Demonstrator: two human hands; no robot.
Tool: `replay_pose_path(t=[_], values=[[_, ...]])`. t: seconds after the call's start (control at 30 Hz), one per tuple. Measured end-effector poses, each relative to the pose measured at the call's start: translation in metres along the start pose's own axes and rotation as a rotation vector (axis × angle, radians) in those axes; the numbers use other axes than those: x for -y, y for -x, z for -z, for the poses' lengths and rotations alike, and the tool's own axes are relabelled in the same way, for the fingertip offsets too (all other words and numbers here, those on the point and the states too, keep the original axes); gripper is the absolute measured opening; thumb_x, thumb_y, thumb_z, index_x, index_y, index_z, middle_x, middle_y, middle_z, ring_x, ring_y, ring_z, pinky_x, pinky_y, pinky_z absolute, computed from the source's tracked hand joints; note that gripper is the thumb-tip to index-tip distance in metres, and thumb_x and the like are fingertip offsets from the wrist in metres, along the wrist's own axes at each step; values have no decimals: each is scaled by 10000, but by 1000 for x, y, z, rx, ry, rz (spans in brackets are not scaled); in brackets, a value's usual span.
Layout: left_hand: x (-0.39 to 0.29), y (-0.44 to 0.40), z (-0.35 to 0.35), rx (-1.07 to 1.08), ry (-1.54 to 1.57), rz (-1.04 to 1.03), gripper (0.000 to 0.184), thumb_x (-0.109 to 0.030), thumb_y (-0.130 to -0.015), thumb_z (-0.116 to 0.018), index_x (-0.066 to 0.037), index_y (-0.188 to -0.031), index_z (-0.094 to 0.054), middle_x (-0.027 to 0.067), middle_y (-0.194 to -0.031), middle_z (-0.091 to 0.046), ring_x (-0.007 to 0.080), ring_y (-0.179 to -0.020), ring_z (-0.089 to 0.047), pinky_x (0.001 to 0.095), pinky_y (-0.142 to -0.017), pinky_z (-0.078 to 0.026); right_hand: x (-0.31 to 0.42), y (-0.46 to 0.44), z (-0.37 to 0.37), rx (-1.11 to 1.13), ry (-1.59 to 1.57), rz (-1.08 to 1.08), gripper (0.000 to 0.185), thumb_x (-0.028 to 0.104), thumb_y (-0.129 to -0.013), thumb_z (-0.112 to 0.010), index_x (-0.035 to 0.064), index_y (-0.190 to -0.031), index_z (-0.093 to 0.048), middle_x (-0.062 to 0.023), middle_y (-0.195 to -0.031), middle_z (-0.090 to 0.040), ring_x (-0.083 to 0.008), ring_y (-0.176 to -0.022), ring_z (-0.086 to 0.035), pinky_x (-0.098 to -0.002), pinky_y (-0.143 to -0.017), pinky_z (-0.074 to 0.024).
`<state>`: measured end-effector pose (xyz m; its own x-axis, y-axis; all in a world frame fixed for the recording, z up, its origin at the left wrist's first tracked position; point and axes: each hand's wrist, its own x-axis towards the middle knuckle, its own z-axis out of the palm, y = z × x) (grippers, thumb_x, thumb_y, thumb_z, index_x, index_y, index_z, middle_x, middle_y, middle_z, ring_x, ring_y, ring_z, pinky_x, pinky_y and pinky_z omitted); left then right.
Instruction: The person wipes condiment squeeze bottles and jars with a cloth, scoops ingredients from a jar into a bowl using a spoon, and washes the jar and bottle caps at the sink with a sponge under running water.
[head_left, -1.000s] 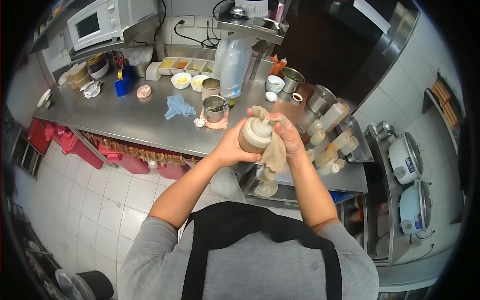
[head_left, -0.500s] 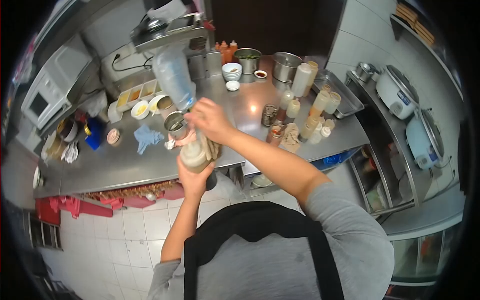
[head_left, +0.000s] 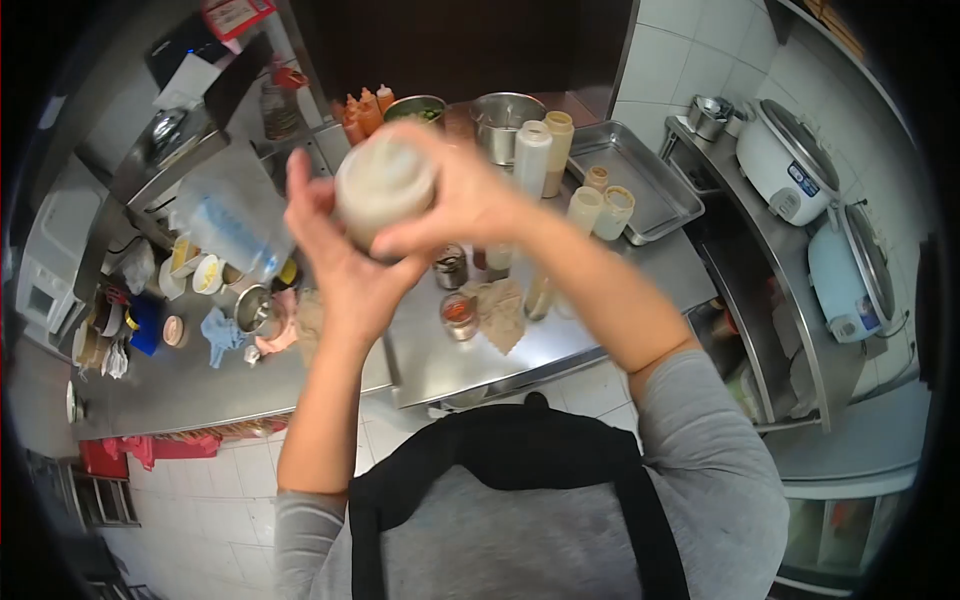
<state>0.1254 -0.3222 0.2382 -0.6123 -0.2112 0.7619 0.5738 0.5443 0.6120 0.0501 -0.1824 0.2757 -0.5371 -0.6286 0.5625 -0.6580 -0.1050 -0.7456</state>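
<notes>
A pale squeeze bottle (head_left: 385,190), blurred by motion, is held up close to the camera above the steel counter. My right hand (head_left: 465,195) grips it from the right, with the thumb across its near side. My left hand (head_left: 345,280) cups its lower left side, the upper fingers reaching out past it. The bottle's lower part is hidden by my hands. Below them on the counter stand an open jar with red contents (head_left: 459,316) and a dark-filled jar (head_left: 450,268), beside a crumpled brown cloth (head_left: 500,315).
More squeeze bottles (head_left: 532,158) stand by a metal tray (head_left: 645,185). Behind my hands are a steel pot (head_left: 508,125) and orange bottles (head_left: 368,112). A blue cloth (head_left: 222,335) and a metal container (head_left: 257,311) lie left. Rice cookers (head_left: 787,165) line the right shelf.
The squeeze bottle has risen from over the counter's front edge toward the camera. My right hand has moved onto it, so both hands hold it. The view has shifted to the right.
</notes>
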Motion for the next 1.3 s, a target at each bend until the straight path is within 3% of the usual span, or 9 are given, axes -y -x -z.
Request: replay_pose_path(t=[0.2, 0.37, 0.57, 0.7, 0.83, 0.93, 1.07, 1.17, 1.3], values=[[-18, -25, -87, 74, -101, -198, 782, -54, -673, -779, -53, -1350, -388, 125, -1289, -420, 210, -1124, -490, 365, -991, -378, -21, 24, 215, -414, 283, -216, 637, 254, -621, -835, 49, -1136, -520, -67, -1066, -609, -153, -980, -578, -299, -854, -462], [-1, 0, -87, -74, 1, 6, 387, 28, -682, -742, -20, -1034, -589, 26, -756, -656, 140, -830, -607, 410, -998, -355, -139, 56, 337, -582, 750, -291, 843, 372, -576, -840, -9, -1228, -465, -159, -1116, -603, -239, -1028, -591, -334, -894, -457], [14, 29, -56, -283, -170, 265, 305, -15, -741, -731, -11, -1009, -585, 30, -757, -634, 120, -787, -590, 336, -912, -407, -325, 117, 371, -617, 818, -483, 877, 429, -578, -831, -16, -1236, -457, -175, -1145, -595, -263, -1067, -575, -350, -924, -435], [24, 53, -48, -390, -124, 467, 225, -21, -823, -651, 14, -1031, -573, 24, -800, -595, 95, -746, -576, 245, -781, -450, -372, 131, 346, -611, 806, -695, 898, 423, -580, -837, -25, -1249, -440, -190, -1162, -580, -274, -1073, -568, -352, -942, -423], [40, 79, -55, -305, -115, 563, 232, -16, -846, -617, 5, -1071, -565, 15, -837, -584, 80, -785, -562, 216, -764, -446, -389, 128, 351, -583, 607, -595, 870, 373, -648, -821, -74, -1270, -408, -194, -1209, -538, -262, -1102, -538, -341, -952, -407], [51, 91, -84, -128, -55, 638, 362, -30, -782, -694, -54, -1117, -558, 14, -891, -579, 88, -829, -550, 245, -770, -481, -394, 123, 381, -582, 842, -370, 859, 397, -633, -822, -53, -1257, -440, -201, -1230, -537, -293, -1155, -514, -365, -996, -374], [60, 85, -146, 222, -280, 697, 626, -142, -668, -796, -80, -1209, -489, 89, -1026, -582, 202, -917, -593, 326, -791, -499, -254, 98, 330, -735, 740, -153, 313, 224, -811, -714, -10, -997, -618, -106, -1120, -597, -191, -989, -579, -298, -865, -462], [89, 92, -187, 290, -484, 535, 641, -210, -635, -803, -84, -1179, -488, 147, -1071, -595, 303, -953, -599, 387, -791, -499, -194, 96, 258, -534, 251, -115, 77, 98, -893, -600, 31, -884, -636, -25, -889, -616, -93, -851, -566, -236, -769, -460], [100, 88, -190, 349, -482, 486, 592, -217, -622, -790, -74, -1121, -505, 150, -1035, -613, 341, -948, -596, 407, -774, -495, -159, 102, 169, -75, 160, -376, 230, 88, -828, -633, 57, -1056, -624, -11, -895, -623, -98, -799, -561, -230, -749, -459]])
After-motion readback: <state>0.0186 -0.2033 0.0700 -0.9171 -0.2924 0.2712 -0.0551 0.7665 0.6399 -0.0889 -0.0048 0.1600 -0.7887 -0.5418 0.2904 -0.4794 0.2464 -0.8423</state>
